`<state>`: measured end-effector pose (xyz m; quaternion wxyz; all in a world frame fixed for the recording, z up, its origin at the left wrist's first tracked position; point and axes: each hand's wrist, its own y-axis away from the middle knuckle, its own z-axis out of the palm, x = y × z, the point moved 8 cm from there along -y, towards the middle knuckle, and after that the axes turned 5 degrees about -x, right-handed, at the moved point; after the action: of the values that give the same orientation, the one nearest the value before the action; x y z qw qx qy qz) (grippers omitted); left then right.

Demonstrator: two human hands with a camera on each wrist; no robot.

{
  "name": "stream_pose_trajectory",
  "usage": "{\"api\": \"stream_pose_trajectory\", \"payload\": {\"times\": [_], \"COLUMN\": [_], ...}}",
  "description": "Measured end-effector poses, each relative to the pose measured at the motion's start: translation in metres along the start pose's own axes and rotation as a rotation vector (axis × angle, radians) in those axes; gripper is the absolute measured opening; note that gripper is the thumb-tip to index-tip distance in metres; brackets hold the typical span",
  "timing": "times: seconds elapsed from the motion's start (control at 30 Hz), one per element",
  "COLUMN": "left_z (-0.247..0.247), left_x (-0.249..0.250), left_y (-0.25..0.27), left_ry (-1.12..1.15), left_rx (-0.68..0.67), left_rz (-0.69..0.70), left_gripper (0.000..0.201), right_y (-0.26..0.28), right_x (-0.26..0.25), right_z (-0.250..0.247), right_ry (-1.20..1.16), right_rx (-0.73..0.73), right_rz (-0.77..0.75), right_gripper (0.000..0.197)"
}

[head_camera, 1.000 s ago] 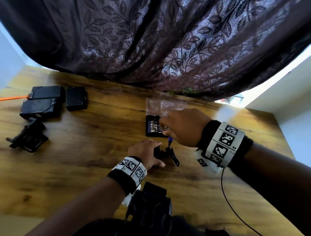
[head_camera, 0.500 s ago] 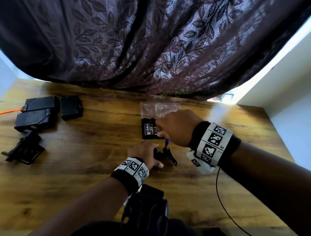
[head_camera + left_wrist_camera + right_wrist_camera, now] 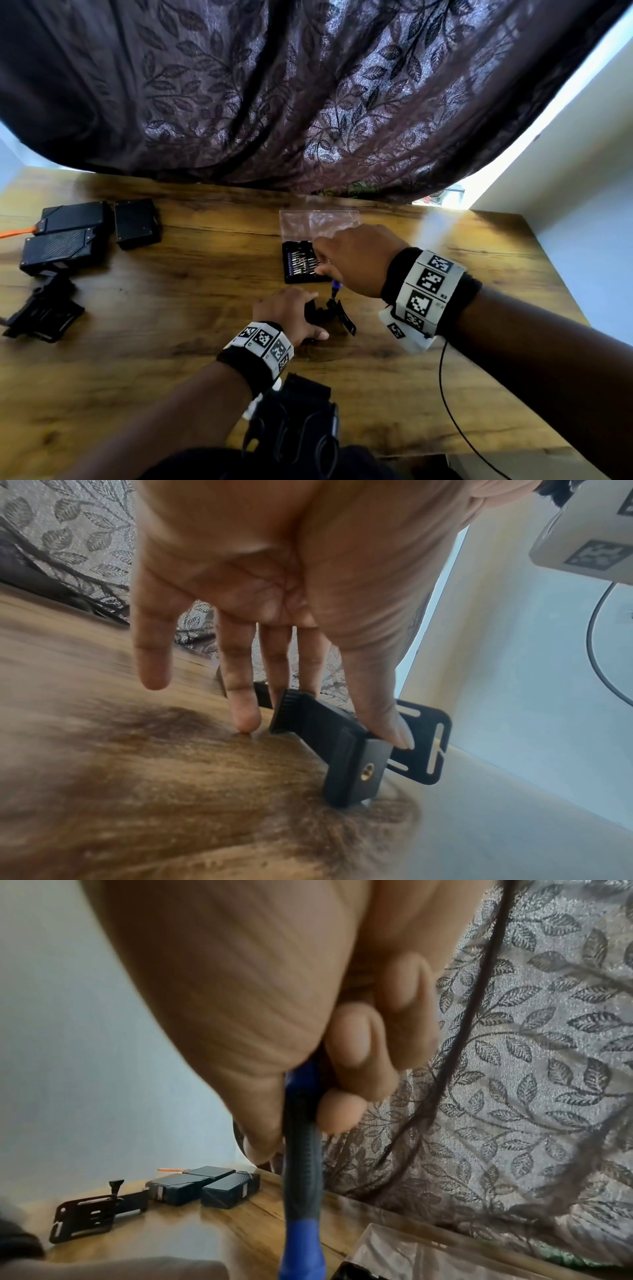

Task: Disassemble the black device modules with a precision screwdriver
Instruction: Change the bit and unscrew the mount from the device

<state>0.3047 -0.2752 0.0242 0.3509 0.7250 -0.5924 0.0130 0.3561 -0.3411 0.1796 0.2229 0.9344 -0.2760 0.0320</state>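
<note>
My left hand (image 3: 286, 313) steadies small black bracket (image 3: 346, 739) on wooden table (image 3: 171, 308): thumb and fingers extended, pressing its sides, ring fingertip on tabletop. My right hand (image 3: 352, 260) curled round blue-and-black precision screwdriver (image 3: 301, 1177), shaft pointing down at bracket, tip hidden. Open bit case (image 3: 301, 265) just beyond bracket, clear lid (image 3: 318, 222) folded back. Three black device modules (image 3: 72, 233) grouped at far left of table, well apart from my hands; second black bracket (image 3: 41, 313) beside them, nearer me.
</note>
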Motion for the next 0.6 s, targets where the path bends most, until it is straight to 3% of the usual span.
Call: {"api": "stream_pose_trajectory", "payload": {"times": [0.33, 0.5, 0.6], "left_z": [0.000, 0.002, 0.003], "left_x": [0.000, -0.001, -0.002], "left_y": [-0.002, -0.003, -0.004], "left_ry": [0.016, 0.007, 0.008], "left_rx": [0.022, 0.021, 0.015], "left_rz": [-0.014, -0.008, -0.002], "left_gripper": [0.087, 0.089, 0.089], "right_y": [0.000, -0.001, 0.000], "right_x": [-0.009, -0.005, 0.008], "right_z": [0.005, 0.006, 0.003], "right_ry": [-0.265, -0.190, -0.022], "right_rx": [-0.045, -0.011, -0.013], "right_rz": [-0.182, -0.085, 0.011], "right_gripper": [0.056, 0.031, 0.039]}}
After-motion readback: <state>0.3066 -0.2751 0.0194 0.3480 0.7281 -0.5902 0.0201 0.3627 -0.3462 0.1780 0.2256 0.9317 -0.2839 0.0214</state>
